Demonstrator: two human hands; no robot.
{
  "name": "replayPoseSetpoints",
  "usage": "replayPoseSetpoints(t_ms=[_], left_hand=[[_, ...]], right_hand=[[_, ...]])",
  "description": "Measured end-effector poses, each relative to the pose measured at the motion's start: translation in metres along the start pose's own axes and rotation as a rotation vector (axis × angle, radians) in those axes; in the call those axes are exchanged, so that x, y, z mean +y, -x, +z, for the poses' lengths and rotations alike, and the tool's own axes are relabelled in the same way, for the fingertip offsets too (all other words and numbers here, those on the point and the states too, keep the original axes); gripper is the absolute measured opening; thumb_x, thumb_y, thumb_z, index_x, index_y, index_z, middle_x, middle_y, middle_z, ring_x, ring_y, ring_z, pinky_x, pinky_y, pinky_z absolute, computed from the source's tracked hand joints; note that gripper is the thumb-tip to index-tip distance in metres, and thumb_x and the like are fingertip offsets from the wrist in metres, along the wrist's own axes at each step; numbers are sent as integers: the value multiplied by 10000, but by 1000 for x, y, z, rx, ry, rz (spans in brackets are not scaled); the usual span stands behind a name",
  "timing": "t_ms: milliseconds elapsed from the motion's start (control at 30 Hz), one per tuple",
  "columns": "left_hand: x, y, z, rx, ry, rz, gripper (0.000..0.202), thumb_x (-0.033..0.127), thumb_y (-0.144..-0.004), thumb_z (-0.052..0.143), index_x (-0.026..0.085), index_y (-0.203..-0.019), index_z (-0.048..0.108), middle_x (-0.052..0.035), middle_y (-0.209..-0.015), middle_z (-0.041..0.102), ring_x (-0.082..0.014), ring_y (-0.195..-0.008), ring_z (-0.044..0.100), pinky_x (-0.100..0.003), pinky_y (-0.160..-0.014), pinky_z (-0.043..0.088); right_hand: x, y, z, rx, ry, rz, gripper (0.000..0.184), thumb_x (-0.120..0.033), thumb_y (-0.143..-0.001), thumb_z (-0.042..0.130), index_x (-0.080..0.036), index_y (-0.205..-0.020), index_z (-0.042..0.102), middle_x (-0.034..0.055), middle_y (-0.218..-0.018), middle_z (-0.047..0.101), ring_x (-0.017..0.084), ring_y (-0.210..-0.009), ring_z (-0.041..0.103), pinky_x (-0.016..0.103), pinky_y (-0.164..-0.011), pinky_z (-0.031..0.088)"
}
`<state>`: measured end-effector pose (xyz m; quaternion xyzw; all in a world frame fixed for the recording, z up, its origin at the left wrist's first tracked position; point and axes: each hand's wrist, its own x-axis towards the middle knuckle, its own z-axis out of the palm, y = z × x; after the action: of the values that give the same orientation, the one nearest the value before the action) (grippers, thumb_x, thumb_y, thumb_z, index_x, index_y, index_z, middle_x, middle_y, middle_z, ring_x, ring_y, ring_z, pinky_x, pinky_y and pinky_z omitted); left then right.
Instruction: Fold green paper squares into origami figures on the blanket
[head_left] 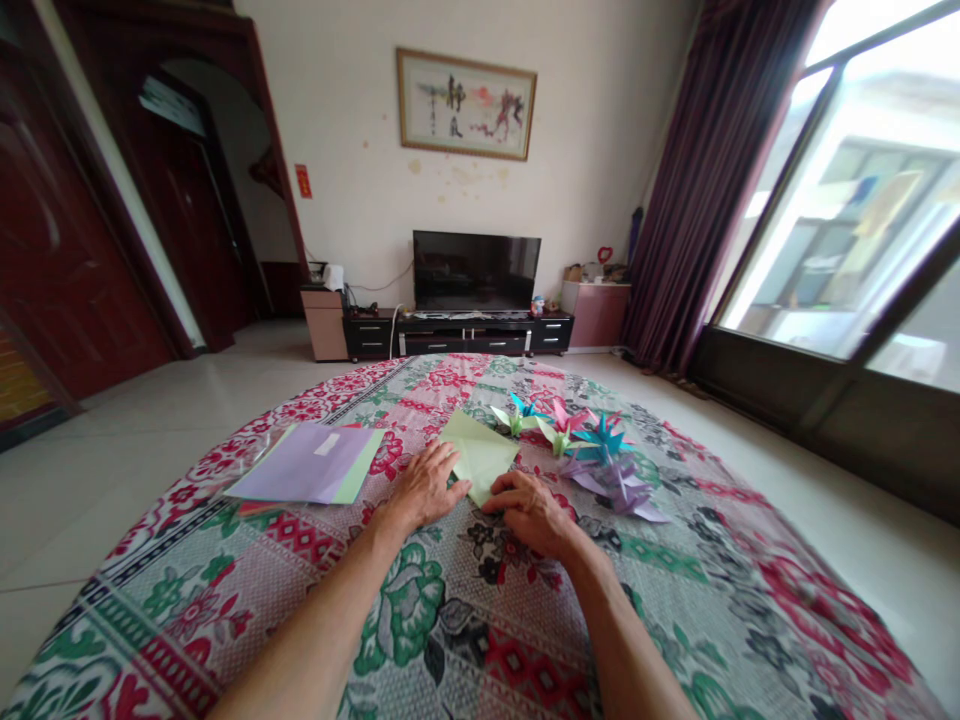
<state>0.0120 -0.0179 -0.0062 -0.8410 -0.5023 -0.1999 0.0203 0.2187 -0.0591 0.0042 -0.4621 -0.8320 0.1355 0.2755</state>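
A light green sheet of origami paper lies flat on the table, turned so that one corner points away from me. My left hand rests on its left edge, fingers stretched out and thumb apart, touching the paper. At the near right edge, my right hand has its fingers bent and pressed together on the paper's lower corner. Folded paper cranes stand to the right: green, blue, pink and purple ones, several in all.
A stack of coloured paper, purple on top with a small white label, lies at the left on a clear wrapper. A flowered cloth covers the round table. Beyond it stand a TV and a low black cabinet.
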Motion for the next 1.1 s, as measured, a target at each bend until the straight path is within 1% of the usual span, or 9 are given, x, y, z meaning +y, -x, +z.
replayPoseSetpoints(t_ms=[367, 533, 700, 967, 1100], left_hand=[[0, 0, 4, 10, -1, -19, 489, 430, -841, 468, 158, -1245, 507, -128, -1369, 441, -282, -1311, 317, -451, -1069, 286], [2, 0, 3, -17, -26, -34, 508, 443, -847, 447, 150, -1259, 492, -130, -1384, 426, -282, -1317, 307, -454, -1064, 285], [5, 1, 2, -18, -41, -58, 484, 437, -847, 444, 187, -1260, 485, -109, -1379, 434, -273, -1319, 301, -451, -1058, 283], [6, 1, 2, -40, -28, -64, 498, 424, -851, 435, 177, -1282, 461, -113, -1402, 407, -275, -1330, 286, -456, -1068, 261], [6, 1, 1, -40, -23, -66, 491, 421, -850, 441, 193, -1284, 455, -105, -1406, 402, -266, -1333, 286, -450, -1074, 255]], right_hand=[[-4, -1, -2, -10, 21, 8, 439, -68, -619, 439, -319, -806, 748, 7, -953, 644, 166, -885, 572, 310, -850, 417], [-5, -1, -2, -17, 18, 27, 449, -64, -605, 438, -317, -808, 749, 15, -955, 643, 174, -901, 572, 320, -864, 409], [-3, -2, -1, -19, 14, 26, 452, -64, -602, 438, -323, -804, 748, 11, -961, 639, 169, -905, 571, 312, -867, 407], [-3, -2, 0, -21, 23, 25, 462, -56, -596, 434, -326, -802, 748, 9, -957, 639, 169, -897, 569, 308, -857, 410], [-4, -2, -1, -18, 23, 30, 458, -59, -597, 435, -319, -807, 748, 10, -962, 640, 168, -902, 568, 303, -861, 409]])
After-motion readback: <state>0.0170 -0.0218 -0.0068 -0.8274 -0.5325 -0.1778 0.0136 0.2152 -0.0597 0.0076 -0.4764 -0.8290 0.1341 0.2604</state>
